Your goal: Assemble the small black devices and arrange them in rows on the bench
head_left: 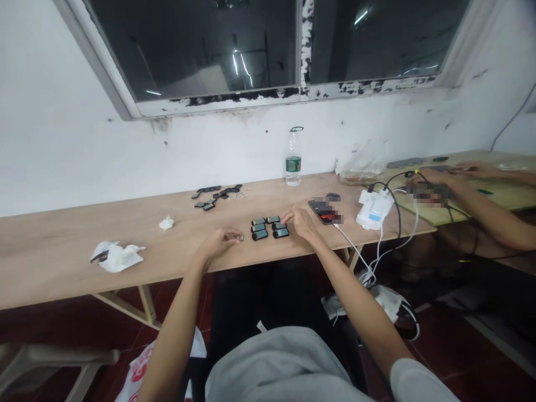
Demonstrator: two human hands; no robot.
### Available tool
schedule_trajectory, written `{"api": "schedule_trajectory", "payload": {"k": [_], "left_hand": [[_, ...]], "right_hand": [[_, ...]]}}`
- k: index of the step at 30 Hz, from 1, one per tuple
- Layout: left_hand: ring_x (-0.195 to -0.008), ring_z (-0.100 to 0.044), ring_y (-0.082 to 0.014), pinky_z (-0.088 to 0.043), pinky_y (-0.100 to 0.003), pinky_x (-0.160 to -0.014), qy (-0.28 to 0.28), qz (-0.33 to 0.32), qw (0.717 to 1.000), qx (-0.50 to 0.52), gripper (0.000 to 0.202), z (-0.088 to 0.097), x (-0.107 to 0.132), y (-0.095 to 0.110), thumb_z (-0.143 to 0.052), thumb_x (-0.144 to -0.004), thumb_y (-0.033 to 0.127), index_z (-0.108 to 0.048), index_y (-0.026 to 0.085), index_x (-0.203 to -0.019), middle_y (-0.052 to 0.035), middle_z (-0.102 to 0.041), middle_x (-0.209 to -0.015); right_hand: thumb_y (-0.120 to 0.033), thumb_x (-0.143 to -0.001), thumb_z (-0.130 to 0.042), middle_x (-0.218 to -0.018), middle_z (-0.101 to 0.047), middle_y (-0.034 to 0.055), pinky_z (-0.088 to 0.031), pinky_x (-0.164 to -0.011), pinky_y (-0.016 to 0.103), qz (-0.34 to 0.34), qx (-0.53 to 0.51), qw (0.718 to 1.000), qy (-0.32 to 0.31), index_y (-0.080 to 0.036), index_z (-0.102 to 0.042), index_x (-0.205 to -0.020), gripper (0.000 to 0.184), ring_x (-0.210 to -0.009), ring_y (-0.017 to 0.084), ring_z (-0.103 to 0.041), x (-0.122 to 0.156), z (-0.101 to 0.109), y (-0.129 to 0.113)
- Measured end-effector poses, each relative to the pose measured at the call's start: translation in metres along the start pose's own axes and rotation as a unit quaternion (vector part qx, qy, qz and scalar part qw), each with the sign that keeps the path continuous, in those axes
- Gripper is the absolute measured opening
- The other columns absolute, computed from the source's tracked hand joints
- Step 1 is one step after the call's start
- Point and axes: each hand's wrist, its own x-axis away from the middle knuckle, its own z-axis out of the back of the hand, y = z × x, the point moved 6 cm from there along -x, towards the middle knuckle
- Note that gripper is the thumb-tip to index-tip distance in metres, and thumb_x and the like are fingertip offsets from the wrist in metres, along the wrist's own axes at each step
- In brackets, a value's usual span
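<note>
Six small dark pieces with greyish flat faces [259,235] lie in two columns on the wooden table in front of me. To their left, my left hand [220,243] rests on the table with thumb and fingers closed at some small silvery pieces [239,238]. My right hand [300,222] is bent over the right column, its fingertips close together above the dark piece [279,226] there. Whatever those fingertips pinch, if anything, is too small to make out.
Farther back lie a loose group of similar dark pieces [215,195] and small whitish bits [239,194]. A water bottle [293,164] stands by the wall. Rightward are a phone [321,211], a white power strip [372,209] with cables, and another person's arm [481,201]. Crumpled tissue [121,257] lies left.
</note>
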Motion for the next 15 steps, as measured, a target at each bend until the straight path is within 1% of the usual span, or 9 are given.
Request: {"api": "schedule_trajectory", "payload": {"k": [4,6,8,10,13,14,15], "left_hand": [[-0.097,-0.07,-0.0272,-0.056,-0.036,-0.085,0.0,-0.012,1.0,-0.017,0.041,0.0,0.001,0.004,-0.067,-0.082,0.053,-0.076,0.022,-0.107,-0.0086,-0.075,-0.114],[-0.097,-0.07,-0.0267,-0.056,-0.035,-0.085,0.002,-0.018,1.0,-0.024,0.042,0.0,0.001,0.007,-0.064,-0.083,0.055,-0.077,0.022,-0.105,-0.0085,-0.074,-0.116],[-0.099,-0.07,-0.027,-0.056,-0.035,-0.086,0.0,-0.021,0.999,-0.024,0.043,0.0,0.001,0.009,-0.062,-0.085,0.056,-0.077,0.021,-0.105,-0.009,-0.074,-0.116],[-0.101,-0.069,-0.0276,-0.055,-0.035,-0.088,-0.007,-0.023,0.999,-0.025,0.045,0.0,0.002,0.009,-0.06,-0.086,0.057,-0.076,0.02,-0.107,-0.0094,-0.074,-0.116],[-0.104,-0.068,-0.0277,-0.054,-0.035,-0.089,-0.008,-0.015,0.999,-0.028,0.045,0.001,0.003,0.006,-0.059,-0.087,0.057,-0.076,0.022,-0.109,-0.0083,-0.073,-0.118],[-0.105,-0.068,-0.0275,-0.054,-0.035,-0.09,-0.008,-0.016,0.999,-0.027,0.044,0.002,0.003,0.005,-0.058,-0.088,0.057,-0.076,0.022,-0.108,-0.0078,-0.073,-0.119],[-0.105,-0.068,-0.0273,-0.053,-0.035,-0.092,-0.005,-0.021,0.999,-0.025,0.043,0.003,0.004,0.004,-0.057,-0.089,0.056,-0.076,0.022,-0.107,-0.0075,-0.073,-0.118]], "right_hand": [[-0.021,-0.096,-0.022,-0.094,-0.077,0.008,-0.05,-0.093,0.032,0.034,0.0,0.999,-0.025,-0.019,-0.076,-0.065,0.062,-0.096,0.022,-0.069,0.003,-0.004,-0.011],[-0.019,-0.092,-0.03,-0.096,-0.076,0.0083,-0.05,-0.091,0.032,0.042,0.015,0.998,-0.039,-0.019,-0.078,-0.074,0.051,-0.094,0.023,-0.069,0.003,-0.006,-0.013],[-0.017,-0.089,-0.036,-0.094,-0.076,0.0082,-0.051,-0.089,0.032,0.037,0.026,0.998,-0.044,-0.017,-0.079,-0.086,0.043,-0.091,0.023,-0.069,0.0,-0.008,-0.01],[-0.017,-0.088,-0.04,-0.092,-0.076,0.0077,-0.052,-0.085,0.03,0.015,0.025,0.999,-0.029,-0.016,-0.078,-0.094,0.039,-0.089,0.022,-0.07,-0.01,-0.009,-0.005],[-0.022,-0.088,-0.048,-0.097,-0.077,0.0077,-0.052,-0.083,0.029,-0.024,0.049,0.999,-0.003,-0.016,-0.077,-0.095,0.03,-0.089,0.022,-0.07,-0.033,-0.013,0.005],[-0.022,-0.087,-0.052,-0.097,-0.077,0.0082,-0.051,-0.084,0.029,-0.031,0.077,0.996,-0.012,-0.017,-0.076,-0.093,0.026,-0.089,0.022,-0.07,-0.041,-0.016,0.008],[-0.023,-0.084,-0.058,-0.095,-0.077,0.0093,-0.051,-0.083,0.029,-0.038,0.108,0.993,-0.038,-0.016,-0.076,-0.089,0.02,-0.09,0.023,-0.07,-0.049,-0.021,0.011]]}}
